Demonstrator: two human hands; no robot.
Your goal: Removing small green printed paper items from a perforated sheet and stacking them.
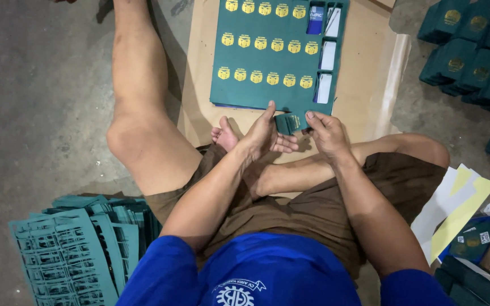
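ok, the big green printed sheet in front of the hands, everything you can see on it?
The green sheet lies flat on a stack of like sheets, on brown card on the floor. It looks like thin die-cut card: three rows of yellow emblems, with several slots punched out along its right side. The left hand touches its near edge; the right hand holds a small green piece there.

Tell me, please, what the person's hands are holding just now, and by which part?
A small stack of green cards is held between both hands: left hand against its left end, right hand fingers on its right end.
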